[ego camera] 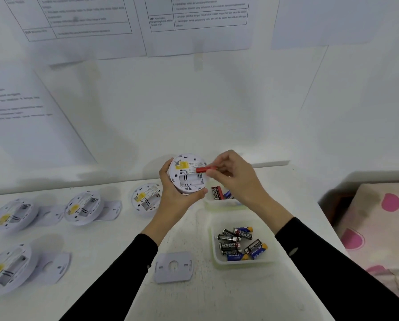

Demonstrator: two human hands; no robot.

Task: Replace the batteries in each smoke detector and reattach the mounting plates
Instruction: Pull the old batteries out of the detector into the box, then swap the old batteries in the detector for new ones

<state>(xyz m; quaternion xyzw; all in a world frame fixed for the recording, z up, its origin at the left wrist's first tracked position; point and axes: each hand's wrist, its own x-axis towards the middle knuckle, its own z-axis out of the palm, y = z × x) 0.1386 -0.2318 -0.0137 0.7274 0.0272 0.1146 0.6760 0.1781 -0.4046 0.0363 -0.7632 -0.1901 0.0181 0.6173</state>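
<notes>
Above white table [189, 297]: round white plastic smoke detector [187, 181] held up, back facing viewer.
Left hand [180, 198] cupped its rim; shell judged light, rigid. Right hand [235, 177] pinched 1 small red cylindrical battery [204, 169] at the compartment; judged smooth, slip-prone, best held mid-body.

Matt white plastic on the smoke detector [188, 179] and the mounting plate [173, 267]; glossy wrap on the red battery [204, 169]; glossy printed wraps on the batteries [236, 236]; smooth translucent plastic for the tray [242, 264]; matt, slightly rough white on the table [189, 232]; matt paper for the wall sheets [78, 17]; black cloth on the sleeve [124, 274].
</notes>
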